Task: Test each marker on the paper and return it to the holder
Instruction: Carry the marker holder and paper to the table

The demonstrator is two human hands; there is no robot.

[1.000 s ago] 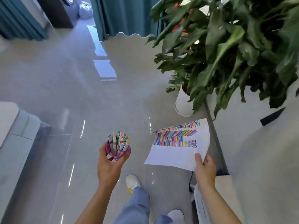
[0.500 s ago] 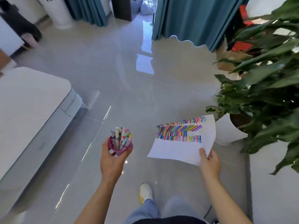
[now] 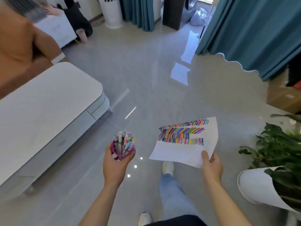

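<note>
Two things were in our hands, and neither rested on any surface. Our left hand (image 3: 114, 167) was wrapped around the magenta marker holder (image 3: 123, 152), fingers curled about its wall, holding it upright; the markers (image 3: 126, 141) stood bunched inside it, caps up, none drawn out. Our right hand (image 3: 211, 165) pinched the near corner of the sheet of paper (image 3: 184, 150), thumb on top, the sheet tilted in the air above the grey tiled floor (image 3: 146, 79). Bands of coloured strokes (image 3: 180, 134) filled the sheet's far half; the near half was blank. The low white table (image 3: 48, 103) stood to our left and a potted plant (image 3: 276, 152) to our right.

We judged that no testing was under way: both hands were taken up with carrying. Whether every marker had been tried we could not tell. The next move called for a firm flat surface, probably the table, on which to set down paper and holder, freeing a hand to draw a marker; the holder had to stay level lest the markers spill.
</note>
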